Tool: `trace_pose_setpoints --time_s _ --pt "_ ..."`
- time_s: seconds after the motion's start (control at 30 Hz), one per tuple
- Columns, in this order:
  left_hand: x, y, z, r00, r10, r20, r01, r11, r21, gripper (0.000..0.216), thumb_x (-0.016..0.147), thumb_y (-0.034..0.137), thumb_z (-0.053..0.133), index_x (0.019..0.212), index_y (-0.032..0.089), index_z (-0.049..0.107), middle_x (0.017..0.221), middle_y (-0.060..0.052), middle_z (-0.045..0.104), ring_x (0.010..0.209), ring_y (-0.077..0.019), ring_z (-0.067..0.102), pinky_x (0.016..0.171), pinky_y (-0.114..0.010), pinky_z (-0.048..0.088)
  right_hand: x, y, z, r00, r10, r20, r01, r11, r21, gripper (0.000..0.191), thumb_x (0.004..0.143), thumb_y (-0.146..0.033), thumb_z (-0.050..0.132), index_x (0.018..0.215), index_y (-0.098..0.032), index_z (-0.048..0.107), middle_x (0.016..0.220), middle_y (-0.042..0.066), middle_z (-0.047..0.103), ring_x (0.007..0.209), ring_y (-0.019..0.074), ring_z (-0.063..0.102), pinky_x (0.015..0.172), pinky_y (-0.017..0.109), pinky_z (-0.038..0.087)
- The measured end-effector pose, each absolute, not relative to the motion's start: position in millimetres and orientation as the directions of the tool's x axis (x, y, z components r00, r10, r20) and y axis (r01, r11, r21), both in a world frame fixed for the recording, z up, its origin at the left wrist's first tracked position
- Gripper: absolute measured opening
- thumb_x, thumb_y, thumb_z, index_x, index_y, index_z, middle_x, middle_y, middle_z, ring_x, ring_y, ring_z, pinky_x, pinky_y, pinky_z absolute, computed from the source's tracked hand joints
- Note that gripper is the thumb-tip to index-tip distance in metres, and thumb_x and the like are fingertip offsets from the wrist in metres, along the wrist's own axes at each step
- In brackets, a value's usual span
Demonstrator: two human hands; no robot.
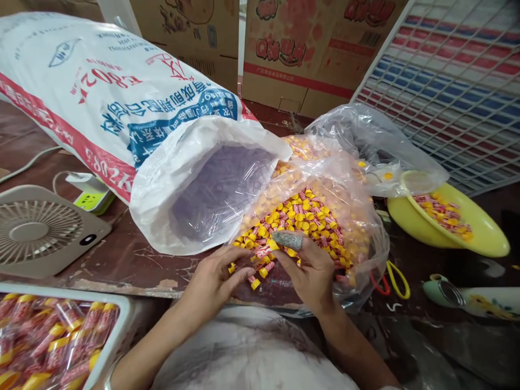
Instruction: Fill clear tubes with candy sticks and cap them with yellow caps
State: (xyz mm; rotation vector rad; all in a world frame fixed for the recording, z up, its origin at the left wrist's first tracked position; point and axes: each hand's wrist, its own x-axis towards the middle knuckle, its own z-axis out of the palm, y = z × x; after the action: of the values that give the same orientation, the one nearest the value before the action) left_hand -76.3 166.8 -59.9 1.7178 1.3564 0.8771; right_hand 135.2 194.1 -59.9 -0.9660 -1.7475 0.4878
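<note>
While the left hand [215, 279] pinches a few yellow-capped candies [300, 214] at the clear bag's [357, 227] mouth, the right hand [311, 271], grey finger cot on the index, curls over the pile. Tight: woven sack [101, 103] left, yellow bowl [479, 233] right, fan [38, 230] and tray [117, 325] near the worn brown table [134, 260] edge.

Both bare forearms are reaching up from the near edge of the table, converging toward each other. The left hand [217, 279] is lying palm down, its fingers [239, 265] curling loosely inward. The right hand [311, 271] is angling leftward, its fingers half bent, the forefinger wearing a grey cot and pointing left.
</note>
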Motion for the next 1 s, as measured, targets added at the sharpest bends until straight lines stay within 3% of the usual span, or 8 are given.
trace_pose_setpoints --time_s 0.2,0.3,0.53,0.63,0.73,0.8,0.9,1.0 --pt "-62.0 159.4 -59.0 0.228 0.956 -0.187 -0.040 0.201 0.979 0.028 0.086 0.045 0.070 0.092 0.018 0.071 0.082 -0.002 0.067 0.078 -0.0167 0.059 0.070 -0.026 0.045 125.6 189.0 -57.3 -0.493 0.695 0.523 0.354 0.709 -0.609 0.043 0.093 -0.045 0.070 0.124 -0.019 0.059 0.123 0.013 0.066 0.120 0.0270 0.061 0.103 0.043 0.053" --pt "-55.8 158.1 -63.5 0.255 0.927 -0.276 -0.207 0.332 0.920 0.032 0.081 0.047 0.075 0.086 0.016 0.068 0.074 0.001 0.060 0.069 -0.0124 0.052 0.064 -0.023 0.041 126.1 182.8 -71.4 -0.495 0.669 0.555 0.438 0.744 -0.505 0.065 0.082 -0.051 0.078 0.129 -0.017 0.049 0.126 0.017 0.061 0.125 0.0320 0.056 0.105 0.050 0.050" --pt "-40.4 156.9 -73.4 0.382 0.844 -0.375 -0.311 0.500 0.808 0.036 0.071 0.043 0.080 0.085 0.014 0.062 0.075 -0.001 0.061 0.068 -0.0132 0.056 0.062 -0.023 0.042 118.0 174.9 -88.0 -0.429 0.686 0.588 0.505 0.722 -0.473 0.059 0.072 -0.042 0.082 0.116 -0.021 0.048 0.106 0.011 0.059 0.106 0.0320 0.060 0.093 0.052 0.054" --pt "-48.0 162.5 -72.6 0.333 0.885 -0.324 -0.159 0.392 0.906 0.024 0.074 0.033 0.070 0.088 0.017 0.060 0.073 0.000 0.060 0.066 -0.0145 0.057 0.062 -0.025 0.044 125.4 179.6 -84.0 -0.548 0.687 0.477 0.470 0.725 -0.503 0.070 0.075 -0.045 0.083 0.129 -0.020 0.047 0.122 0.014 0.058 0.121 0.0330 0.055 0.104 0.052 0.049" --pt "-69.6 177.8 -66.7 0.083 0.995 -0.062 0.390 0.025 0.921 0.011 0.081 0.023 0.058 0.090 0.018 0.062 0.084 -0.003 0.065 0.075 -0.0182 0.060 0.069 -0.028 0.046 150.0 191.0 -80.9 -0.503 0.765 0.402 0.563 0.643 -0.520 0.078 0.081 -0.053 0.079 0.140 -0.018 0.043 0.136 0.016 0.054 0.130 0.0329 0.051 0.108 0.049 0.047" --pt "-85.4 192.9 -63.8 -0.016 0.998 0.053 0.787 -0.020 0.617 0.023 0.085 0.019 0.053 0.104 0.018 0.065 0.102 -0.009 0.069 0.085 -0.0243 0.065 0.071 -0.033 0.047 168.8 197.5 -82.9 -0.357 0.843 0.403 0.693 0.528 -0.490 0.048 0.091 -0.048 0.070 0.125 -0.018 0.054 0.117 0.013 0.063 0.112 0.0297 0.062 0.095 0.043 0.053" --pt "-98.2 213.8 -66.3 -0.007 0.997 -0.073 0.991 0.016 0.133 0.032 0.091 0.016 0.044 0.115 0.015 0.065 0.111 -0.016 0.068 0.085 -0.0330 0.070 0.064 -0.037 0.048 182.9 198.5 -91.2 -0.326 0.884 0.336 0.797 0.448 -0.406 0.015 0.100 -0.032 0.058 0.093 -0.020 0.061 0.088 0.006 0.065 0.083 0.0224 0.066 0.075 0.033 0.053" --pt "-97.8 221.1 -73.2 0.036 0.980 -0.195 0.999 -0.038 -0.005 0.033 0.093 0.013 0.038 0.107 0.011 0.068 0.101 -0.019 0.068 0.078 -0.0352 0.072 0.059 -0.038 0.048 173.3 190.3 -100.6 -0.457 0.855 0.244 0.773 0.518 -0.366 0.008 0.097 -0.023 0.061 0.090 -0.020 0.062 0.092 0.005 0.066 0.084 0.0199 0.065 0.074 0.030 0.052"
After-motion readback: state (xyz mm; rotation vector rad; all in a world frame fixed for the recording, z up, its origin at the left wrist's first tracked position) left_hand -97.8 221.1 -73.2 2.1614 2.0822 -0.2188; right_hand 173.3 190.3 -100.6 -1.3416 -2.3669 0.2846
